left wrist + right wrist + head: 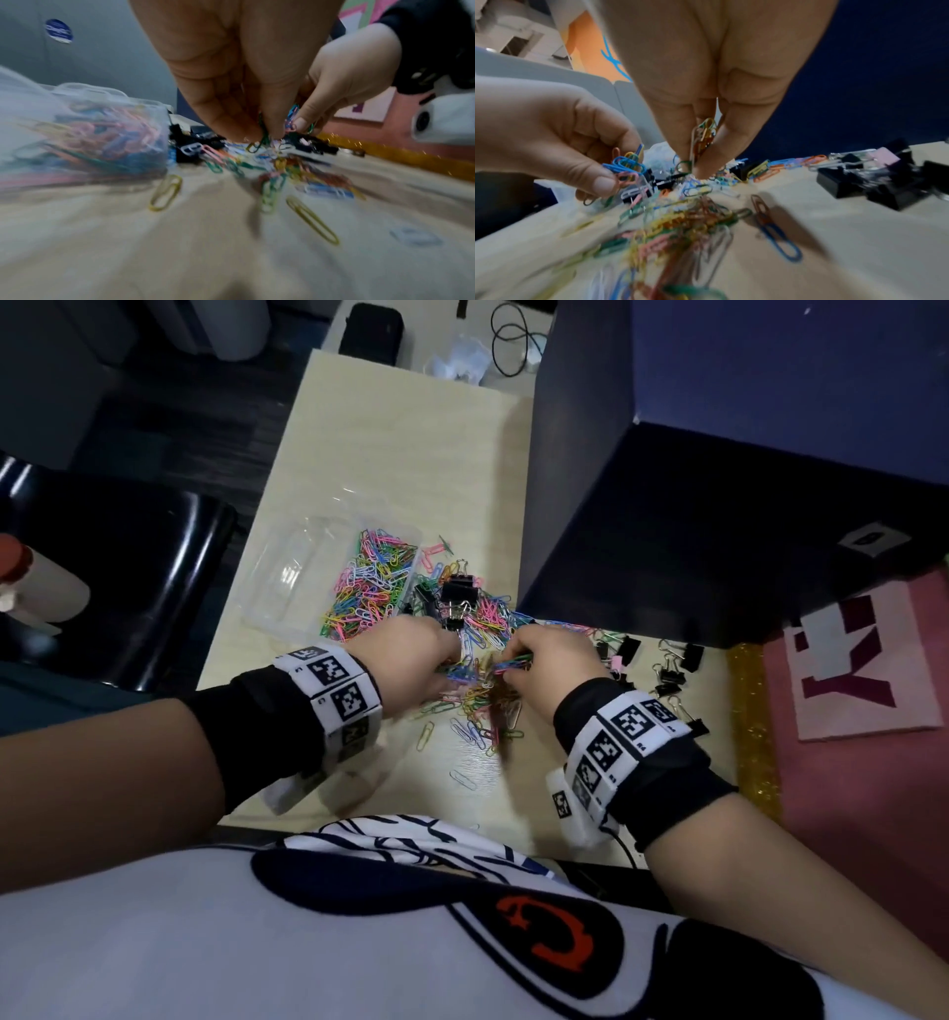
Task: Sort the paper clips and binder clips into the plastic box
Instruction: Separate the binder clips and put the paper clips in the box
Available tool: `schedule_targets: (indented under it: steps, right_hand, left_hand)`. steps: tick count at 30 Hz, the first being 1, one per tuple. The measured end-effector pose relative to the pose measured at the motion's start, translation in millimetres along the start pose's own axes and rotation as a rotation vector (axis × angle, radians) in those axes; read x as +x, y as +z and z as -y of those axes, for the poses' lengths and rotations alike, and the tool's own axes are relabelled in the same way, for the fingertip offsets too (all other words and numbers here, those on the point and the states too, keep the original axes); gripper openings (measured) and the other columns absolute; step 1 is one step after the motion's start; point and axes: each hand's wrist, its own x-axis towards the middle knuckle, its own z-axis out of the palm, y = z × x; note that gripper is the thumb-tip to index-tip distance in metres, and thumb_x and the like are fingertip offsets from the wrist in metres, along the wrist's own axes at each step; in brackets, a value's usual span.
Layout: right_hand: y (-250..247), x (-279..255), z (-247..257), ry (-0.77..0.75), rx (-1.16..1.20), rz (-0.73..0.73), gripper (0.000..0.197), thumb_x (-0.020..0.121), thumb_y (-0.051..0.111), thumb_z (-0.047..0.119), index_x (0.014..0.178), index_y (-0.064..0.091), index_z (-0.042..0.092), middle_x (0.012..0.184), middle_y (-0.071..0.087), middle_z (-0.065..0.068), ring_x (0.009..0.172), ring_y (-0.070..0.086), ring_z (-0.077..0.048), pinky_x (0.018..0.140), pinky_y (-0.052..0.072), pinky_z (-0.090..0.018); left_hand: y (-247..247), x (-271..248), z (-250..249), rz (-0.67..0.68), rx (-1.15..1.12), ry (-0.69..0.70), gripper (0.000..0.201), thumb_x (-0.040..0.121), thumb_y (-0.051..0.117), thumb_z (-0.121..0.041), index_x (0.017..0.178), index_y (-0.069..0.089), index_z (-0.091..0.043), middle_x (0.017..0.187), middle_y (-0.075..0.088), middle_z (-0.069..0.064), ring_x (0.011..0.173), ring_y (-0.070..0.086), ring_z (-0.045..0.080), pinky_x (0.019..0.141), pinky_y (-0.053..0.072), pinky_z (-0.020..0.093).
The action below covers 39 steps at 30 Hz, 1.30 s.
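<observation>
Left fingers (603,182) pinched around a little bunch of blue, pink and yellow paper clips (626,166), left hand (411,660) hovering right over the loose pile. Right fingers (706,162) clamped on another bunch of clips (703,136), mostly gold, red and green, right hand (544,665) just beside the left one, almost touching over the heap. Under both hands, a messy spread of colored paper clips (482,706) all over the tabletop (411,454), a few strays lying apart nearer the body, like a yellow one (165,192) and a blue one (780,241). Just past the fingers, a clump of black binder clips (454,600) sitting on top of the pile. More small black binder clips (672,675) scattered off to the right, well apart from the box, one pink one (884,157) mixed in. Clear plastic box (287,572) on the left, touching the pile's edge, right compartment packed with colored paper clips (369,588), left compartment see-through with nothing obvious inside. Marker-patterned bands on both wrists. Dark blue box-like thing (719,480) looming at the right, black chair (128,577) off the left edge, pink mat (847,788) at far right.
</observation>
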Motion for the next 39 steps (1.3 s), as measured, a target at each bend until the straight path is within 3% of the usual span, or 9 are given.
schedule_targets:
  steps: [4, 9, 13, 17, 20, 25, 29, 35, 39]
  right_hand:
    - [-7.6, 8.6, 24.7, 0.002, 0.134, -0.045, 0.007, 0.084, 0.07, 0.024, 0.086, 0.065, 0.028, 0.091, 0.063, 0.005, 0.081, 0.06, -0.016, 0.069, 0.042, -0.022]
    - [-5.6, 28.9, 58.2, -0.009, 0.373, -0.095, 0.015, 0.08, 0.075, 0.018, 0.077, 0.063, 0.028, 0.078, 0.069, 0.001, 0.074, 0.071, -0.019, 0.074, 0.058, -0.037]
    - [5.3, 47.6, 95.1, -0.056, 0.433, -0.15, 0.014, 0.078, 0.074, 0.023, 0.079, 0.061, 0.029, 0.087, 0.069, 0.003, 0.08, 0.069, -0.023, 0.08, 0.056, -0.042]
    - [11.0, 59.2, 117.3, -0.046, 0.472, -0.106, 0.024, 0.083, 0.06, 0.03, 0.107, 0.061, 0.029, 0.105, 0.067, 0.009, 0.098, 0.066, -0.022, 0.094, 0.048, -0.046]
    - [7.3, 61.8, 116.5, -0.035, 0.316, -0.093, 0.034, 0.092, 0.047, 0.014, 0.123, 0.056, 0.024, 0.124, 0.061, 0.003, 0.113, 0.058, -0.02, 0.101, 0.043, -0.035]
    - [6.7, 52.8, 106.5, -0.053, 0.163, -0.074, 0.036, 0.088, 0.041, 0.001, 0.11, 0.063, 0.02, 0.121, 0.059, 0.0, 0.11, 0.055, -0.02, 0.089, 0.039, -0.021]
    - [19.3, 44.7, 95.6, -0.054, 0.09, -0.059, 0.03, 0.089, 0.043, 0.007, 0.102, 0.063, 0.024, 0.118, 0.057, -0.003, 0.108, 0.056, -0.023, 0.092, 0.043, -0.028]
    - [25.7, 32.9, 73.3, -0.005, 0.008, -0.011, 0.022, 0.089, 0.046, 0.013, 0.102, 0.062, 0.021, 0.114, 0.056, -0.005, 0.104, 0.056, -0.026, 0.092, 0.044, -0.031]
    - [35.5, 30.7, 69.4, 0.01, 0.011, 0.025, 0.016, 0.088, 0.053, 0.018, 0.1, 0.062, 0.024, 0.108, 0.061, -0.002, 0.099, 0.059, -0.023, 0.09, 0.048, -0.032]
  left_hand:
    - [-17.2, -13.5, 22.7, -0.171, -0.12, -0.076, 0.037, 0.085, 0.067, -0.036, 0.114, 0.063, -0.014, 0.107, 0.065, 0.008, 0.1, 0.059, 0.027, 0.085, 0.045, 0.033]
    - [-30.8, -26.8, 50.5, -0.279, -0.229, -0.267, 0.039, 0.081, 0.071, -0.036, 0.112, 0.066, -0.012, 0.1, 0.068, 0.011, 0.096, 0.061, 0.029, 0.079, 0.042, 0.029]
    - [-28.5, -27.7, 72.0, -0.272, -0.307, -0.376, 0.039, 0.08, 0.074, -0.034, 0.111, 0.067, -0.013, 0.099, 0.07, 0.006, 0.098, 0.063, 0.024, 0.083, 0.043, 0.026]
    - [-25.4, -28.1, 81.9, -0.273, -0.369, -0.369, 0.037, 0.084, 0.069, -0.03, 0.119, 0.064, -0.016, 0.107, 0.07, 0.002, 0.103, 0.064, 0.018, 0.089, 0.043, 0.022]
    - [-22.0, -26.5, 85.1, -0.277, -0.194, -0.262, 0.036, 0.09, 0.058, -0.029, 0.125, 0.059, -0.017, 0.122, 0.06, 0.007, 0.112, 0.057, 0.025, 0.096, 0.043, 0.031]
    - [-9.8, -15.7, 78.8, -0.091, 0.148, -0.163, 0.06, 0.095, 0.041, -0.048, 0.147, 0.029, -0.02, 0.157, 0.02, -0.005, 0.141, 0.025, 0.017, 0.109, 0.027, 0.045]
    - [-11.0, -0.4, 78.5, 0.024, 0.206, -0.197, 0.067, 0.097, 0.028, -0.053, 0.151, 0.012, -0.019, 0.16, 0.004, -0.006, 0.146, 0.009, 0.014, 0.115, 0.014, 0.053]
    - [-11.7, -4.7, 79.0, -0.239, 0.171, -0.056, 0.047, 0.096, 0.04, -0.045, 0.137, 0.044, -0.024, 0.145, 0.041, -0.004, 0.133, 0.035, 0.02, 0.104, 0.027, 0.044]
    - [-4.3, -13.5, 76.6, -0.194, 0.181, -0.031, 0.038, 0.096, 0.041, -0.042, 0.129, 0.052, -0.029, 0.128, 0.052, -0.006, 0.122, 0.042, 0.022, 0.095, 0.033, 0.039]
